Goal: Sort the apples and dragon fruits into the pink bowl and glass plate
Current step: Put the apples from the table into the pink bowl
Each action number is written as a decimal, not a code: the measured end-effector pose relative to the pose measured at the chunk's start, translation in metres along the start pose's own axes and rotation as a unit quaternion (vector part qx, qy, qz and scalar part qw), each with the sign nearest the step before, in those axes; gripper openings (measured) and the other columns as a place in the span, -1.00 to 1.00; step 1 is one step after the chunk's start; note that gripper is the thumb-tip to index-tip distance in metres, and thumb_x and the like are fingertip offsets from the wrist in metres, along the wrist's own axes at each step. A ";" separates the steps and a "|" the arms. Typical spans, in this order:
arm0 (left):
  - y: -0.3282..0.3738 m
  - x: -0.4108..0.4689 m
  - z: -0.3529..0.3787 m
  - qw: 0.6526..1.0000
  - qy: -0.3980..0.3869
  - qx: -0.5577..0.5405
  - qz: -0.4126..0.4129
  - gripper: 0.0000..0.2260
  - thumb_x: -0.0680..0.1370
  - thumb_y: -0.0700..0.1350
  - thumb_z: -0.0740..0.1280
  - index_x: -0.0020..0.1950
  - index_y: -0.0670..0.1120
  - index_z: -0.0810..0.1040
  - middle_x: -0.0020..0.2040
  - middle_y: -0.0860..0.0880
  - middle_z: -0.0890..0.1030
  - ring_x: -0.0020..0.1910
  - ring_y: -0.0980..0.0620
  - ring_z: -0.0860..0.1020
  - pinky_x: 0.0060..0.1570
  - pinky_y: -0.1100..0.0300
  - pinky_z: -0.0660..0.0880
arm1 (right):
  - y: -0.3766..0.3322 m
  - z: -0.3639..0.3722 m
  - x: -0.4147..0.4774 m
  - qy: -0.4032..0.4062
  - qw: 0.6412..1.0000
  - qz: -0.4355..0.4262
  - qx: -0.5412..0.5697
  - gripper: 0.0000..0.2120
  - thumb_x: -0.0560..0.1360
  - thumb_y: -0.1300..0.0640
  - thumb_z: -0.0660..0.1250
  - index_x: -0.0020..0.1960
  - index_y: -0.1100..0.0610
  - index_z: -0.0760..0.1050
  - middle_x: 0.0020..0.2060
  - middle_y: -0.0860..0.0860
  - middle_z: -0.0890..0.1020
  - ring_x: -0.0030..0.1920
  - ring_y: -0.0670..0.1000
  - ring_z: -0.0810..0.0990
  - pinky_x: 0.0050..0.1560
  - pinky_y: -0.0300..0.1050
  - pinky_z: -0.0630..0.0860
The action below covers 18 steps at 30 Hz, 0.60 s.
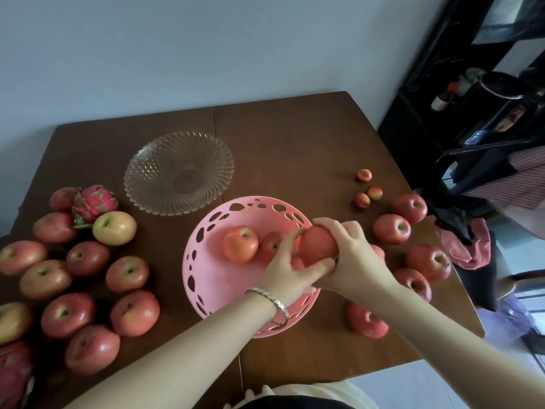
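The pink bowl (206,270) with cut-out holes stands at the table's middle, and one red apple (240,244) lies in it with another partly hidden behind my fingers. Both hands meet over the bowl's right side around a red apple (317,245). My right hand (351,255) wraps it from the right; my left hand (287,270), with a bracelet on the wrist, touches it from the left. The glass plate (178,172) sits bare behind the bowl. Several apples (88,258) lie at the left with a dragon fruit (94,202); a second dragon fruit (13,373) is at the lower left edge.
More apples (390,228) lie on the table's right side, one (367,320) near the front. Three small reddish fruits (367,190) sit at the back right. A dark shelf unit (472,98) and cloth stand beyond the table's right edge.
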<state>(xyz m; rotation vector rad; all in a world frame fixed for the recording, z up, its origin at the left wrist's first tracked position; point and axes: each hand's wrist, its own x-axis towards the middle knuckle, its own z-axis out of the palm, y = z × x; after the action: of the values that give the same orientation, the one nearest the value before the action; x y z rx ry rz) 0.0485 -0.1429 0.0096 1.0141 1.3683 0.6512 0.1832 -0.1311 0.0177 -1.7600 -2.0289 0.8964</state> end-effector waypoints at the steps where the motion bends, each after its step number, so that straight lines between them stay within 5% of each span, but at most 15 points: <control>1: 0.001 0.001 0.003 1.000 0.017 0.013 0.004 -0.46 0.36 -0.03 0.50 0.24 0.23 0.34 0.09 0.06 0.49 -0.03 0.09 0.54 0.09 0.16 0.54 | -0.005 0.002 -0.004 -0.013 1.000 -0.022 0.012 -0.15 0.16 0.05 0.57 0.35 -0.17 0.24 0.13 -0.01 0.35 0.01 0.00 0.52 0.01 -0.16 0.54; 5: -0.008 -0.001 -0.006 0.999 0.036 -0.014 -0.025 -0.45 0.20 -0.02 0.54 0.10 0.23 0.39 0.06 0.08 0.48 0.06 -0.01 0.52 0.17 -0.04 0.53 | 0.013 -0.017 -0.002 -0.146 0.987 -0.053 0.043 -0.12 0.19 -0.01 0.59 0.37 -0.22 0.18 0.20 -0.08 0.39 0.12 -0.12 0.49 0.14 -0.21 0.50; 9: -0.023 -0.004 -0.027 0.995 0.049 -0.030 -0.081 -0.47 0.31 -0.12 0.52 0.14 0.24 0.38 0.15 0.00 0.41 0.12 -0.13 0.48 0.06 -0.09 0.57 | 0.068 -0.022 0.019 0.005 0.993 0.119 -0.008 -0.38 0.39 -0.13 0.40 0.38 -0.07 0.27 0.26 0.07 0.37 0.22 0.07 0.46 0.19 -0.07 0.44; 12: -0.028 -0.007 -0.041 0.992 0.049 -0.054 -0.107 -0.53 0.41 -0.24 0.44 0.13 0.21 0.36 0.21 -0.08 0.37 0.16 -0.17 0.45 0.01 -0.08 0.59 | 0.092 0.007 0.031 -0.078 0.957 0.250 -0.121 -0.31 0.41 -0.25 0.29 0.44 -0.07 0.15 0.34 0.17 0.28 0.26 0.25 0.41 0.18 0.06 0.44; 18: -0.040 -0.015 -0.058 0.990 0.058 -0.033 -0.124 -0.47 0.20 -0.08 0.49 0.06 0.28 0.39 0.10 0.02 0.44 0.09 -0.09 0.49 0.05 -0.10 0.59 | 0.093 0.048 0.045 -0.042 0.963 0.256 -0.075 -0.25 0.25 -0.31 0.39 0.32 -0.02 0.27 0.12 0.07 0.40 0.04 0.15 0.56 -0.02 -0.04 0.52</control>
<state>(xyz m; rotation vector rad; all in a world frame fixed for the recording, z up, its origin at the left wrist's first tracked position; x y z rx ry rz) -0.0168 -0.1624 -0.0131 0.7467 1.5351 0.5727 0.2168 -0.0951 -0.0850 -2.4334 -1.7487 0.9893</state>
